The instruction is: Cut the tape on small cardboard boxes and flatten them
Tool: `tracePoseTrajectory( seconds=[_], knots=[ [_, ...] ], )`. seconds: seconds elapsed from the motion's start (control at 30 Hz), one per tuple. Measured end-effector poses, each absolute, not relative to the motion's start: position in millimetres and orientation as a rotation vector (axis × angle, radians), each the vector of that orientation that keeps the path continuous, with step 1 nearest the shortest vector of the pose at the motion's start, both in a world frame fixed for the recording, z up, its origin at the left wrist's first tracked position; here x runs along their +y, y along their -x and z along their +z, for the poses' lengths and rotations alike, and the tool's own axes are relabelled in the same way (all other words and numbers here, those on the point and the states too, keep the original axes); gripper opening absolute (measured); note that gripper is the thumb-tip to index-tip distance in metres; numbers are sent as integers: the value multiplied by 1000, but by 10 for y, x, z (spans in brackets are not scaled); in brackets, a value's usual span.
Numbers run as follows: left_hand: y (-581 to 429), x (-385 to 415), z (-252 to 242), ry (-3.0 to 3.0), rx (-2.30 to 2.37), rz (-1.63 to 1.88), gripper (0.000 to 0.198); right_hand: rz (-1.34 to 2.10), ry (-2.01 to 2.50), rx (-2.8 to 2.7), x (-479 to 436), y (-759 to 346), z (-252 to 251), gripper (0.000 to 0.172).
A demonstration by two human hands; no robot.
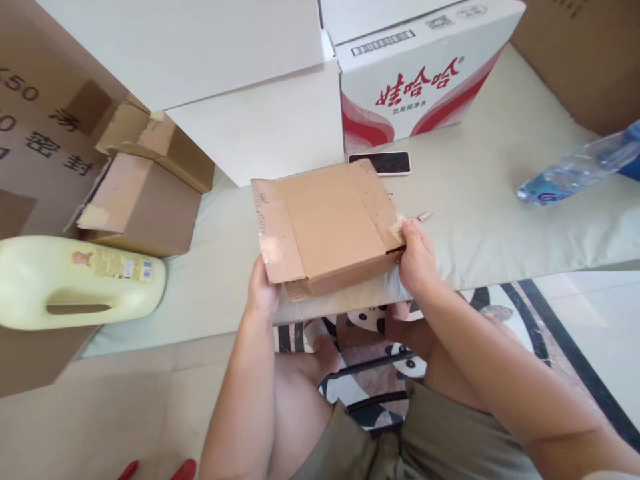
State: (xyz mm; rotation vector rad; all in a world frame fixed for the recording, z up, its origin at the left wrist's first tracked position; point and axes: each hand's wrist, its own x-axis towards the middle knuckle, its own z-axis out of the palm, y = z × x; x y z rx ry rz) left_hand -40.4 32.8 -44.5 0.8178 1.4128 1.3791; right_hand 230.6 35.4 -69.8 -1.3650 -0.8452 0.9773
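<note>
A flattish brown cardboard box (327, 220), its side flaps spread, is held over the front of the padded surface. My left hand (263, 291) grips its near left corner, fingers partly hidden beneath the flap. At the right edge, my right hand (417, 257) is closed around the cardboard. A small pointed metal tip (425, 217) shows just past the right fingers; I cannot make out what it belongs to. Behind the box lies a phone (387, 163), screen up.
White cartons (270, 120) and a red-and-white water carton (415, 93) stand at the back. Opened cardboard boxes (145, 193) and a pale yellow jug (85, 283) are on the left. A plastic bottle (575, 170) lies at right. Below is a panda-patterned mat (370, 393).
</note>
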Motion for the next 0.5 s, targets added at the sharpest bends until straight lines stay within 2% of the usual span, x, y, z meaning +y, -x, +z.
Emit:
tracePoseTrajectory(
  seconds=[0.07,0.13,0.33,0.5],
  knots=[
    [371,298,-385,-719,1291,1414,55,980,1352,-868,349,-2307,-692,32],
    [344,284,-324,-691,1252,1398,61,983,1352,-902,342,-2303,-672,31],
    [306,339,-266,-676,1375,1309,36,1036,1329,-1005,307,-2299,-570,32],
    [307,346,-241,-642,1403,1313,26,1151,1268,-1044,284,-2344,-523,19]
  ],
)
